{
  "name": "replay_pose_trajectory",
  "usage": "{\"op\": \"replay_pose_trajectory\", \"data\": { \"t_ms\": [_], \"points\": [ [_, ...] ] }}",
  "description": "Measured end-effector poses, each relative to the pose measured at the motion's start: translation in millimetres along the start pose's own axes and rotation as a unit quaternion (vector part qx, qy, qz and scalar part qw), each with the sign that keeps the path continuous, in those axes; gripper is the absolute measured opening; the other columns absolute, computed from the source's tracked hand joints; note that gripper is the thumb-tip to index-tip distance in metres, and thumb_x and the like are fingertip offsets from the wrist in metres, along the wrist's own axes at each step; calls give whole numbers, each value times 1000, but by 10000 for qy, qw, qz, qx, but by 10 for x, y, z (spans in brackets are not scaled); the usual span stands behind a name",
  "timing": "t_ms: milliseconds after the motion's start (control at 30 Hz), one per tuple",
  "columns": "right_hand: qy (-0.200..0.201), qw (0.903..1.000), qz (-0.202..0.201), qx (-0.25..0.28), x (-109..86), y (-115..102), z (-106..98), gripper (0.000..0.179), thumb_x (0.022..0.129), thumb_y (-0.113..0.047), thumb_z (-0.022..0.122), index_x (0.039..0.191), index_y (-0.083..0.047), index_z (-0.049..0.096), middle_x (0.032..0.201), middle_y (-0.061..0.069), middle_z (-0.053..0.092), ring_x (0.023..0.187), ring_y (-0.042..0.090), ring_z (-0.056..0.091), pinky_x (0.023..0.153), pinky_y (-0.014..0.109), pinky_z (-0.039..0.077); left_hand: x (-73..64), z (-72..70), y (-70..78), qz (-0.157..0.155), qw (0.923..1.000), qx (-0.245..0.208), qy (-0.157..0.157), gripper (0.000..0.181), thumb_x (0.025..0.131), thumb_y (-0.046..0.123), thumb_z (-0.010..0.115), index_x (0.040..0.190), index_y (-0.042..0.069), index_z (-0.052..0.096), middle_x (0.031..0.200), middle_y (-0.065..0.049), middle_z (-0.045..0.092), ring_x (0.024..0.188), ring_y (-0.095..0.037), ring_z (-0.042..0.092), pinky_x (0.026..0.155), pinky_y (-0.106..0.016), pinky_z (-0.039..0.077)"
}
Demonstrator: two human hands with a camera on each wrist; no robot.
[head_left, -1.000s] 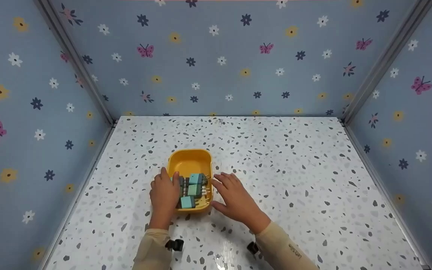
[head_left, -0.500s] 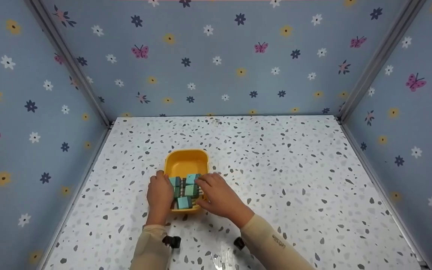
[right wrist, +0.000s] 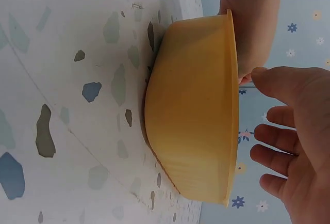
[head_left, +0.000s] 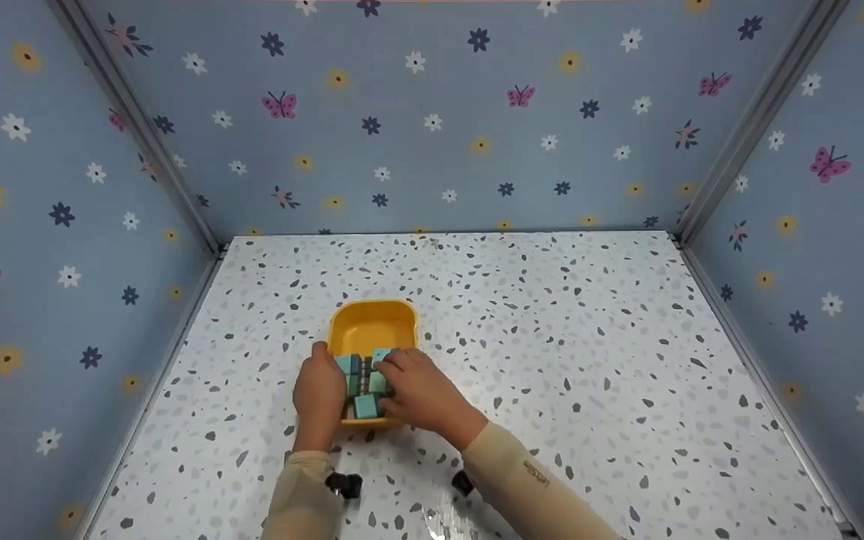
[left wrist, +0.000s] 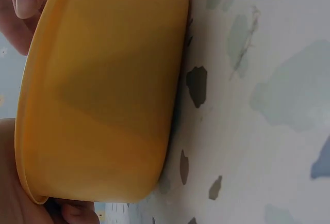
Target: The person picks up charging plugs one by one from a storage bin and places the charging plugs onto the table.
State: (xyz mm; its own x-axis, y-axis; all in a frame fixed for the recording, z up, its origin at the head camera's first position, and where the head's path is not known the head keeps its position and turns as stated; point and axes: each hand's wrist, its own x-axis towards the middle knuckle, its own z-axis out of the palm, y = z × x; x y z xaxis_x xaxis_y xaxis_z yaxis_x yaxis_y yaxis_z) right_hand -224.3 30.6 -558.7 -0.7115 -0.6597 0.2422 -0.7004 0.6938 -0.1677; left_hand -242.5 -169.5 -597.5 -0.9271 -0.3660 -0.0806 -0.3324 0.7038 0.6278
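Note:
Inside the yellow bin (head_left: 372, 335) lie several small blocks (head_left: 366, 406), teal on top with dark grey ends, in two columns. Their exact kind is too small to tell. My left hand (head_left: 319, 394) holds the bin's left rim; in the left wrist view its fingers (left wrist: 77, 212) lie against the outer wall. Over the right column of blocks hovers my right hand (head_left: 424, 394), thumb and fingers apart. The right wrist view has this hand (right wrist: 294, 136) above the rim, fingers loosely bent, nothing visible between them. It hides some blocks and the bin's right rim.
The bin stands on a white speckled table (head_left: 552, 337), left of its middle. Blue floral panels (head_left: 439, 112) rise at the back and both sides, with grey metal posts (head_left: 132, 127) at the corners. Dark wrist-camera mounts (head_left: 344, 484) sit by the sleeves.
My right hand has moved left, from beside the bin's right rim to over the blocks, covering their right ends. The left hand stays at the left rim, its thumb shifted off the blocks.

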Motion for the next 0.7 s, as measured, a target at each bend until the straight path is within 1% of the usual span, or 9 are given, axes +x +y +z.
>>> {"op": "replay_pose_trajectory", "data": {
  "t_ms": [167,300,533,700],
  "points": [
    [-262,9995,164,-36,36,-24,34,54,92,-36,75,139,-14,60,129,0,60,118,16,54,109,33,43,8,8,-19,-29,10000,32,-71,47,113,25,24,153,7,39,129,-23,62,113,-39,64,94,-55,50],
    [-355,9991,210,-113,58,-41,55,55,93,-36,75,140,-13,60,131,0,59,121,16,54,111,33,42,4,8,-21,-20,10000,71,-62,47,113,26,23,154,7,38,130,-24,62,114,-39,64,94,-55,50],
    [-411,9987,266,-119,104,-83,59,53,93,-34,75,139,-13,61,128,0,60,118,16,54,109,32,43,-6,18,-26,-3,10000,73,24,47,113,27,26,154,8,39,131,-23,62,114,-38,64,94,-54,50],
    [-347,9990,216,-179,121,-83,92,49,93,-32,76,135,-12,63,124,0,60,115,16,54,107,32,44,-10,9,-15,-7,9999,113,36,47,113,25,25,153,6,39,128,-24,63,112,-39,64,93,-55,50]
  ]
}}
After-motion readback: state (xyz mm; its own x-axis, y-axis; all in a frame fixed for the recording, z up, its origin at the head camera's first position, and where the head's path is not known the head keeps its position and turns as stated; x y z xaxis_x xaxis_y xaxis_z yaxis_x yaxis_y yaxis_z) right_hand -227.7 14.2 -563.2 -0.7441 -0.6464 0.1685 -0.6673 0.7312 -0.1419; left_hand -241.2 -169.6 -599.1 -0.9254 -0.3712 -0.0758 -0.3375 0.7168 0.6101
